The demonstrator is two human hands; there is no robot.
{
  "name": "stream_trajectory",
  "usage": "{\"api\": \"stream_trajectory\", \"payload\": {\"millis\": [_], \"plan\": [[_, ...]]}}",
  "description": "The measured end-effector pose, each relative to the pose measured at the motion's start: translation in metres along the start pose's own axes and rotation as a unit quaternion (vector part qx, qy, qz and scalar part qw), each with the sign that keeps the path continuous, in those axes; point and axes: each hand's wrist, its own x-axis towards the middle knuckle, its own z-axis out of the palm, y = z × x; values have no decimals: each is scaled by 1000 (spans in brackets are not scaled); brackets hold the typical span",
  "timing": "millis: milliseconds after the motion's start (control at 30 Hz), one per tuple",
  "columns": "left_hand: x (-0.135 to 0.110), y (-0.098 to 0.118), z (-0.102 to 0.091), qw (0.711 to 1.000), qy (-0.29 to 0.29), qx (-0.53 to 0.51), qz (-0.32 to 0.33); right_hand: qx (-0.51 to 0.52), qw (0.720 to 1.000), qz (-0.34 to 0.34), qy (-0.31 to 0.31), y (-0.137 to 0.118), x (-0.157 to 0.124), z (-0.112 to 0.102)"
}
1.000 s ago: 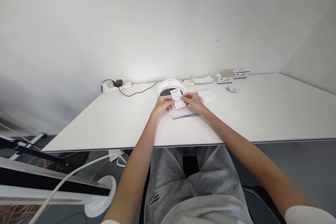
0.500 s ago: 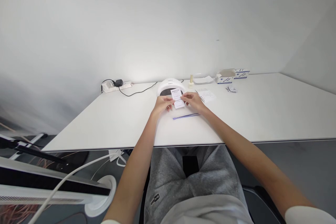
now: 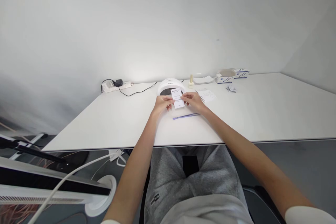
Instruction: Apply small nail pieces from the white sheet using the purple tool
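Observation:
Two joined white alcohol pad packets [image 3: 178, 104], one above the other with printed lettering, are held up over the table. On their left edge my left hand [image 3: 163, 104] is closed in a pinch. My right hand [image 3: 193, 100] pinches the right edge near the line between the two packets. Just behind them stands a white dome-shaped lamp [image 3: 171, 83] with a dark opening, partly covered by the packets. On the table below my hands lies a thin blue-purple strip [image 3: 186, 116], possibly the edge of a clear bag.
Behind my right hand are a small bottle with a gold cap [image 3: 191, 82], white sheets [image 3: 203, 80] and a printed paper [image 3: 207, 95]. Farther right stand an open box [image 3: 225, 76], another box [image 3: 241, 73] and loose packets [image 3: 231, 89]. A power strip [image 3: 109, 86] lies back left.

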Motion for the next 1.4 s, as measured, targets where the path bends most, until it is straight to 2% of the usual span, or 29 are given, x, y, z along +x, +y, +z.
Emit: {"api": "stream_trajectory", "payload": {"millis": [867,1100,1400], "plan": [[0,1,1,1000,-3,0,4,-16,1000,-3,-2,2,1,0],[-1,1,1,1000,2,4,2,-49,998,-38,-9,7,4,-3],[-1,2,2,1000,5,-1,9,-66,997,-39,-3,11,7,-3]]}}
